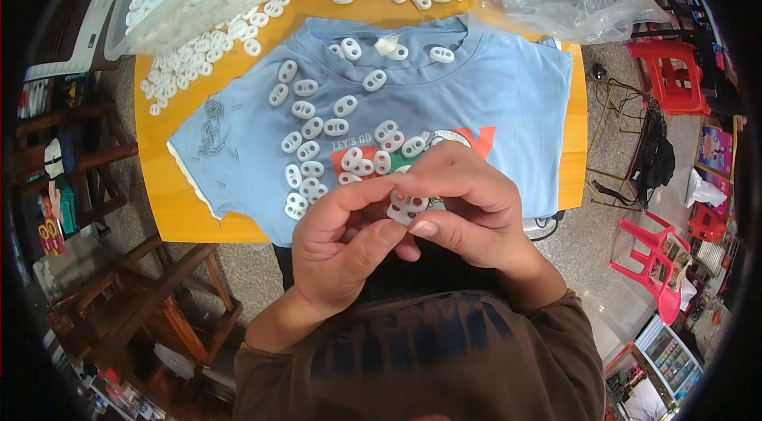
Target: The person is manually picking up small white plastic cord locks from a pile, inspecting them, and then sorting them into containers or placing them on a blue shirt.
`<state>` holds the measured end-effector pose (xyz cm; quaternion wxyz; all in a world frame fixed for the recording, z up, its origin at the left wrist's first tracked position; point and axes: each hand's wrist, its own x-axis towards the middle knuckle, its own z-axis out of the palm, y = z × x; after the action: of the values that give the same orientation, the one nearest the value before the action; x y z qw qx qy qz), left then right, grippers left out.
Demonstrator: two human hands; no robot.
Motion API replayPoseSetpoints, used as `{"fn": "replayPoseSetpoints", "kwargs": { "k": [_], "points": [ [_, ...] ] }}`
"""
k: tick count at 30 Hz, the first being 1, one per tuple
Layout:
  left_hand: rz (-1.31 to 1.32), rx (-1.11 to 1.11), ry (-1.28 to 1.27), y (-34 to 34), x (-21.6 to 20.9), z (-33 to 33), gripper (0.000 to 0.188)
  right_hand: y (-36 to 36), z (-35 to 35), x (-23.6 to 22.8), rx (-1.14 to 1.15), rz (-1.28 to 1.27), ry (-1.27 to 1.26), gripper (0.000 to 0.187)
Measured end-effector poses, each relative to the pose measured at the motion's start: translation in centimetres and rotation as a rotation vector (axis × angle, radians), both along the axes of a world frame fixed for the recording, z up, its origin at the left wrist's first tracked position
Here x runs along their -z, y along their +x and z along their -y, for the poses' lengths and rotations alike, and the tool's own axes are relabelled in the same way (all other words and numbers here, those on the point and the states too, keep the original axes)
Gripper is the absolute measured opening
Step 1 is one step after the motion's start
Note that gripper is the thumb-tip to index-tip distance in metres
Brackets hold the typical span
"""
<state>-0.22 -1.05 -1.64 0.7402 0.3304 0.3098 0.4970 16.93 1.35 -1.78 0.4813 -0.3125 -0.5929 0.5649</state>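
My left hand [340,238] and my right hand [475,203] meet above the front of a light blue T-shirt [516,96]. Between their fingertips they pinch white oval two-hole plastic pieces [407,203], seemingly two held against each other. Thumbs press from the near side, index fingers from the far side. Loose oval pieces of the same kind [304,110] lie scattered over the shirt, several close to my left hand. On the shirt's left sleeve rests a heap of small thin grey pins [211,131]. Fingers hide part of what I hold.
The shirt is spread on a yellow table [186,215]. A clear bin [226,0] full of white pieces stands far left, with loose pieces [190,60] beside it. A crumpled plastic bag [556,4] lies far right. Wooden stools [151,302] and red plastic stools [671,76] flank the table.
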Motion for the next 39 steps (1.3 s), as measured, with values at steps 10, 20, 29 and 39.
{"fn": "replayPoseSetpoints", "kwargs": {
  "k": [10,20,29,39],
  "points": [
    [-0.006,-0.018,0.044,0.0,0.7,0.3,0.029,-0.6,0.1,-0.4,0.025,0.165,0.171,0.033],
    [0.02,-0.076,0.04,0.6,0.5,0.5,0.03,-1.2,0.5,0.4,0.045,0.191,0.245,0.033],
    [-0.024,-0.039,-0.011,0.4,0.5,0.9,0.032,-1.4,0.5,0.7,0.035,0.081,0.19,0.032],
    [-0.02,-0.102,0.111,1.0,0.6,0.5,0.029,-2.0,0.7,1.6,0.081,0.007,0.189,0.03]
  ]
}}
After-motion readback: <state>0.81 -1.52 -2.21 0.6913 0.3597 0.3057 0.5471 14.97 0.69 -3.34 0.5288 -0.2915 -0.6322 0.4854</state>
